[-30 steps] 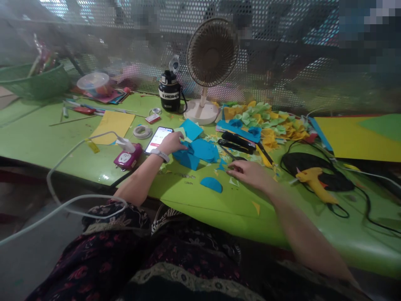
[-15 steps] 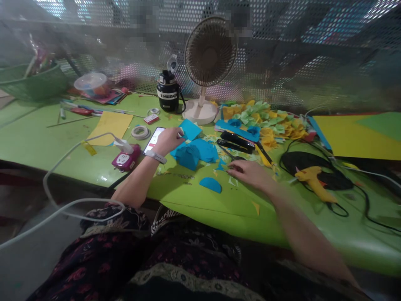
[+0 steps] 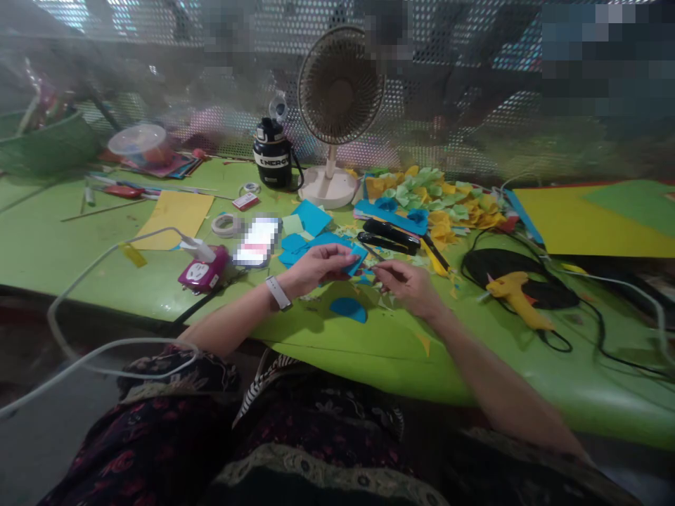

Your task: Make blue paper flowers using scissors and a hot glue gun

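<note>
We are holding a blue paper up between our hands.
Our left hand (image 3: 310,273) is pinching the blue paper (image 3: 357,260) between thumb and fingers above the desk (image 3: 363,351); our right hand (image 3: 414,289) is hovering just beside it, fingers bent, though we cannot tell whether they are gripping anything. A blue half-disc (image 3: 348,309) is lying nearer us. We are probably readying this piece for handwork, and the next move is likely calling for a steady left pinch and careful right fingers at its free edge.

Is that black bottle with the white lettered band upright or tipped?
Upright: the bottle stands on the green table, its lettering level.
</note>
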Available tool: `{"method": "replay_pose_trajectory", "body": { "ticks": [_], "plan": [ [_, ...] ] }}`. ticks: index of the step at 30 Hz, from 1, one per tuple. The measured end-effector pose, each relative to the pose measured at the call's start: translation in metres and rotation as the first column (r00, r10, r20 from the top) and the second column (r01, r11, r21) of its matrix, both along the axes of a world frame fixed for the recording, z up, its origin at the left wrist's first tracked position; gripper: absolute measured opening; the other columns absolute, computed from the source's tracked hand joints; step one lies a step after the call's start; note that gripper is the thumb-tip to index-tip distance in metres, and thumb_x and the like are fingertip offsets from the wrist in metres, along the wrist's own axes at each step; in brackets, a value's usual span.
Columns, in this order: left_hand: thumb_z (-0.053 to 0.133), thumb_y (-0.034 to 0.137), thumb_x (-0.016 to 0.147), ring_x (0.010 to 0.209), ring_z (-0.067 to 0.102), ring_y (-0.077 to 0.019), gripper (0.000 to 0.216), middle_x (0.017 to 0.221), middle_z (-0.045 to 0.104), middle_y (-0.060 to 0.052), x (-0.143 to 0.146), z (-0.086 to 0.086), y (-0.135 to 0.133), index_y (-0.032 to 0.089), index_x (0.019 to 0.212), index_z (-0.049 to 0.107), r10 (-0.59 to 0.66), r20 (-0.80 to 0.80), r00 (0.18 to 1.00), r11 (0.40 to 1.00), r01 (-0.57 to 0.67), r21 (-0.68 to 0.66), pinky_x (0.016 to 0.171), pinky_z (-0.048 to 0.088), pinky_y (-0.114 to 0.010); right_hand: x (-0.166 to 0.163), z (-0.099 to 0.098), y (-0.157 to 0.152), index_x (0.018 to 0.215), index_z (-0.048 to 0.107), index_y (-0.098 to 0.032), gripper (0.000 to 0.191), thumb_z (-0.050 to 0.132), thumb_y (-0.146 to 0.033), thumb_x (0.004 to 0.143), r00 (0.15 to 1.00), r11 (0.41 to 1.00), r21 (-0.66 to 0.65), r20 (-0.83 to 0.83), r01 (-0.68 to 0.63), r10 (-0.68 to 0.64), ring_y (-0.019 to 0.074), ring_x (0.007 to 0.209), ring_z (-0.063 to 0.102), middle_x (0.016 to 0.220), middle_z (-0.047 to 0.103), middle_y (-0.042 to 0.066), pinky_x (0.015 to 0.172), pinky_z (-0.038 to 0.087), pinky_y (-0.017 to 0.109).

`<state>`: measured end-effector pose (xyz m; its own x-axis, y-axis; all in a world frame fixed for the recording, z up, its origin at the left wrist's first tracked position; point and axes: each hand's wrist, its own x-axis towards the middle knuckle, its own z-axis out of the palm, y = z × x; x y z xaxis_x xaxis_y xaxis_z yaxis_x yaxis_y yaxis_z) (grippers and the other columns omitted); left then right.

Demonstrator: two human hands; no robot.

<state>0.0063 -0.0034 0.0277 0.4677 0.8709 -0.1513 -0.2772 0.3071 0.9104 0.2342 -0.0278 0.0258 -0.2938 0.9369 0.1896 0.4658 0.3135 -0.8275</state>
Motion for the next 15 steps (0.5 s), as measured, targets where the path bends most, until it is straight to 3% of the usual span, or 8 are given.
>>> {"method": "replay_pose_trajectory", "body": {
  "ticks": [6, 11, 15],
  "plan": [
    [0.083, 0.029, 0.075, 0.071, 0.066, -0.0079, 0.028, 0.081, 0.070, 0.000, 0.013, -0.006, -0.014, 0.013, 0.083, 0.062, -0.049, 0.001, 0.999, 0.992, 0.049, -0.119, 0.073, 0.054, -0.024, -0.012, -0.001, -0.005, 0.077, 0.059, -0.022, 0.052, 0.057, -0.073, 0.083, 0.972, 0.989, -0.144, -0.228, 0.024, -0.057, 0.0143, 0.054, 0.059, 0.065, 0.063, 0.000, 0.054, 0.051, 0.029],
    [0.085, 0.031, 0.073, 0.072, 0.066, -0.0086, 0.030, 0.079, 0.070, 0.000, 0.015, -0.008, -0.016, 0.014, 0.084, 0.063, -0.063, -0.020, 0.998, 0.990, 0.059, -0.130, 0.075, 0.054, -0.025, -0.012, -0.001, -0.004, 0.076, 0.057, -0.022, 0.055, 0.053, -0.076, 0.084, 0.961, 0.974, -0.225, -0.271, -0.011, -0.051, 0.0140, 0.055, 0.059, 0.066, 0.063, 0.001, 0.055, 0.051, 0.029],
    [0.086, 0.031, 0.072, 0.070, 0.066, -0.0083, 0.032, 0.077, 0.070, 0.000, 0.015, -0.008, -0.018, 0.013, 0.083, 0.062, -0.061, -0.030, 0.998, 0.988, 0.056, -0.141, 0.073, 0.054, -0.024, -0.012, 0.001, -0.005, 0.073, 0.056, -0.022, 0.056, 0.053, -0.076, 0.084, 0.963, 0.976, -0.214, -0.270, -0.035, -0.025, 0.0137, 0.054, 0.056, 0.063, 0.060, 0.000, 0.055, 0.049, 0.029]
  ]
}}
